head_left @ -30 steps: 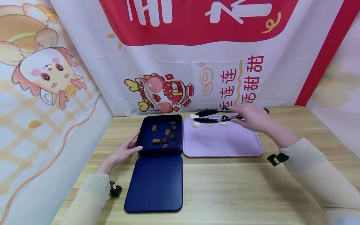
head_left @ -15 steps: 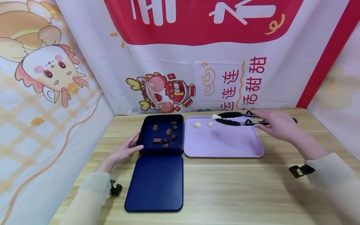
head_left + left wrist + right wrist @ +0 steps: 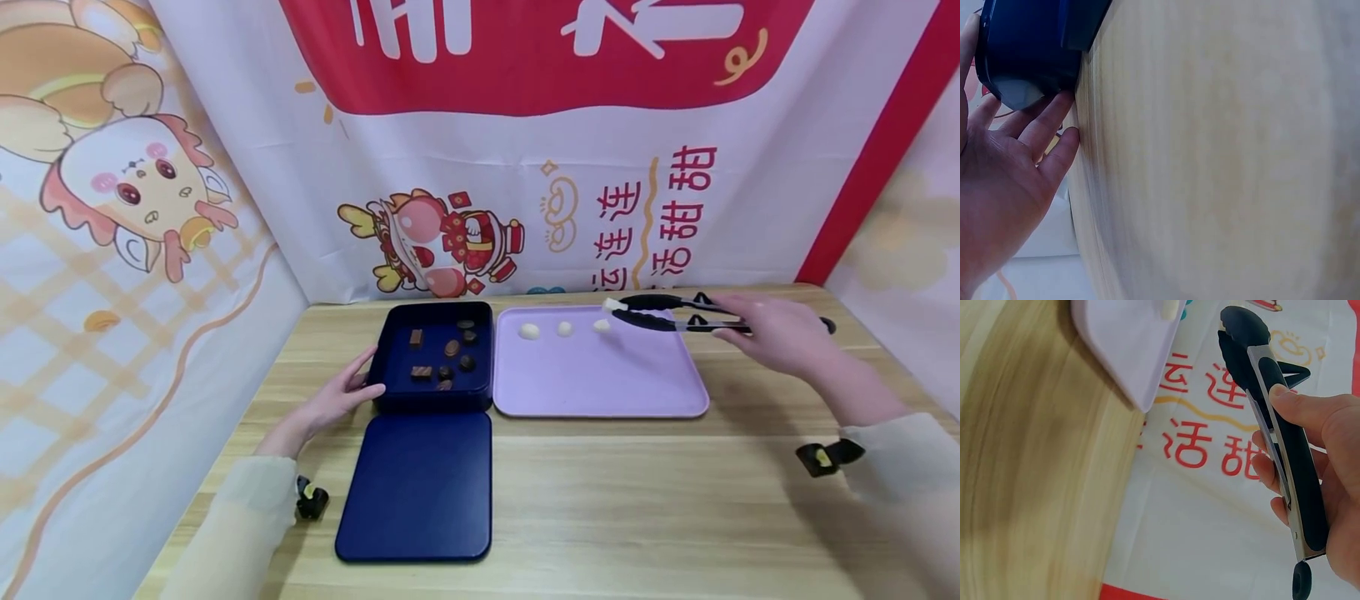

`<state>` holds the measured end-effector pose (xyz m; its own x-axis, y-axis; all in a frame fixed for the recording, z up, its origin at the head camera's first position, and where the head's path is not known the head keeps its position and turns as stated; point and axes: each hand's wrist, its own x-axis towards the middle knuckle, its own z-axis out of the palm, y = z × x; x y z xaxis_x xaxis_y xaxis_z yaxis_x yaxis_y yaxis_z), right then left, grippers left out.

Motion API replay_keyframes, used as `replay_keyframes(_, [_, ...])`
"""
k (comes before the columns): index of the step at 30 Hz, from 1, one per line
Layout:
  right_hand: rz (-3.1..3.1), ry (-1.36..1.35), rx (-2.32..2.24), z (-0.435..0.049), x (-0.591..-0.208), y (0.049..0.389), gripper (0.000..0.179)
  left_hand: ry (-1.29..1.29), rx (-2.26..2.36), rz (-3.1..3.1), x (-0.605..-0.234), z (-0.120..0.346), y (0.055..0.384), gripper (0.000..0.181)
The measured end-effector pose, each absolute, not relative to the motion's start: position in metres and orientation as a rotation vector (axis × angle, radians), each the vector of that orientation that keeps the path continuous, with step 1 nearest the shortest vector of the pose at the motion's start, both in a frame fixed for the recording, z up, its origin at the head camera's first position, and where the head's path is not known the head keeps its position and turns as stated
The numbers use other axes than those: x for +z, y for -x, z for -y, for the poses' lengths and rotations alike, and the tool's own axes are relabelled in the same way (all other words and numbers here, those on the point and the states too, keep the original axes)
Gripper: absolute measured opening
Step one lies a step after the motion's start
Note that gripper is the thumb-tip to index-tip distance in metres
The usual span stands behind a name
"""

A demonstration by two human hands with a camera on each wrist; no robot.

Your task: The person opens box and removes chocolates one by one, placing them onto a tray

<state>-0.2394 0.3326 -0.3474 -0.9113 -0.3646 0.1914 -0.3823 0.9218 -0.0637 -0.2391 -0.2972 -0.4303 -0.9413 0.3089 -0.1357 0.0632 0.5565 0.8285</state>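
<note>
My right hand (image 3: 783, 333) grips black-and-metal kitchen tongs (image 3: 1279, 450), thumb on one arm and fingers round the other. The tong tips pinch a small white piece (image 3: 612, 306) above the back of the lilac tray (image 3: 592, 387). Beneath, three white pieces, including a rounded one (image 3: 528, 332), lie in a row on that tray. On the left, my left hand (image 3: 337, 404) rests against the near-left corner of a dark blue box (image 3: 431, 404), its fingers extended along the side. Several brown and dark chocolates (image 3: 422, 372) lie scattered inside the box.
A flat dark blue lid (image 3: 416, 487) lies in front of the box on the wooden table (image 3: 615, 500). Box and tray stand side by side. A printed cloth (image 3: 450, 150) hangs right behind the table's back edge, with more cloth at both sides.
My right hand has carried the tongs and the white piece rightward, from the tray's back-left corner to above its right half. The left hand has stayed at the box.
</note>
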Motion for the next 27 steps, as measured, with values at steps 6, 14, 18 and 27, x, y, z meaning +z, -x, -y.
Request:
replay_keyframes(6, [2.950, -0.541, 0.147, -0.346, -0.354, 0.243, 0.058, -0.326, 1.322, -2.532, -0.429, 0.297, 0.240, 0.078])
replay_keyframes(14, [2.983, -0.511, 0.166, -0.364, -0.366, 0.246, 0.059, -0.331, 1.321, -2.532, -0.426, 0.295, 0.241, 0.079])
replay_keyframes(18, [2.995, -0.509, 0.158, -0.366, -0.371, 0.248, 0.057, -0.330, 1.318, -2.533, -0.427, 0.296, 0.242, 0.079])
replay_keyframes(27, [3.026, -0.516, 0.137, -0.359, -0.373, 0.251, 0.056, -0.329, 1.301, -2.546, -0.430, 0.299, 0.243, 0.078])
